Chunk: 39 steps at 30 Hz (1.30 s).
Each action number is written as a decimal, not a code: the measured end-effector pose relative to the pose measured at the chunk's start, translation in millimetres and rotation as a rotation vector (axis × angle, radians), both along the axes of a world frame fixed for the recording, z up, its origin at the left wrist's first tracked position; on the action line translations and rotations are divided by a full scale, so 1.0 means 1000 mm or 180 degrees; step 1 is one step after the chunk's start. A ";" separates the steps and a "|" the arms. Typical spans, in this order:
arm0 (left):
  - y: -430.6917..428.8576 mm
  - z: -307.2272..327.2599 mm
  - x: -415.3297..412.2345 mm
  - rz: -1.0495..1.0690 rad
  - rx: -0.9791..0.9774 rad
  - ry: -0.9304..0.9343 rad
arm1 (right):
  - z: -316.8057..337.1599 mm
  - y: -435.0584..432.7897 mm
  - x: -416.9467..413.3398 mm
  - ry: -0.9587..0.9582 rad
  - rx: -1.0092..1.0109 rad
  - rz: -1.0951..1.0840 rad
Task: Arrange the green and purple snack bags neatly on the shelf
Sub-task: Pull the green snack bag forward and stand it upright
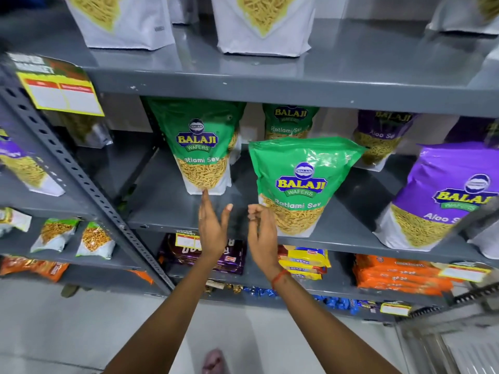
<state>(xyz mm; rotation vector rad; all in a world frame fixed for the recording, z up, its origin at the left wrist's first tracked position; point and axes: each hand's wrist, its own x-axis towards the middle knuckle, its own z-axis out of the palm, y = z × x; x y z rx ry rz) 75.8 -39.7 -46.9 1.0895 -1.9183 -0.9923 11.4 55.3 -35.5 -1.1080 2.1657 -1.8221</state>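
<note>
- We see our left hand [213, 233] raised before the grey shelf [172, 209], palm turned inward and fingers stretched out, holding nothing; its fingertip reaches up close to the bottom edge of the green bag at the back left [201, 147].
- Our right hand [262, 233] is next to it, fingers loosely curled, resting against the lower left side of the front green bag [299, 184]; we cannot tell whether it actually grips the bag or only touches it.
- That front green bag stands upright near the front edge of the shelf, leaning a little to the right.
- The back left green bag stands upright deeper on the same shelf, and a third green bag [290, 121] stands behind the front one, against the back.
- A purple bag at the back [380, 136] stands to the right of the third green one.
- A larger-looking purple bag in front [437, 201] stands at the shelf's front right, tilted to the left, well apart from the front green bag.
- White bags [259, 25] stand on the shelf above.
- Orange packets [399, 276] lie stacked on the shelf below.
</note>
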 end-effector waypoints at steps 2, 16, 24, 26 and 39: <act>-0.029 0.000 0.011 0.0086 0.0053 -0.0014 | -0.001 -0.028 0.002 -0.0223 0.0022 -0.0130; -0.154 0.002 0.025 -0.0769 0.0973 0.0433 | -0.029 -0.155 -0.032 -0.1366 0.0458 0.0243; -0.140 -0.010 0.060 -0.0703 0.0953 0.0519 | -0.032 -0.129 0.002 -0.1379 0.0191 0.0229; -0.134 -0.014 0.072 -0.0732 0.0911 0.0543 | -0.030 -0.118 0.016 -0.1358 0.0172 0.0179; -0.117 -0.011 0.108 -0.0914 0.1176 0.0433 | -0.025 -0.094 0.054 -0.1371 0.0414 -0.0060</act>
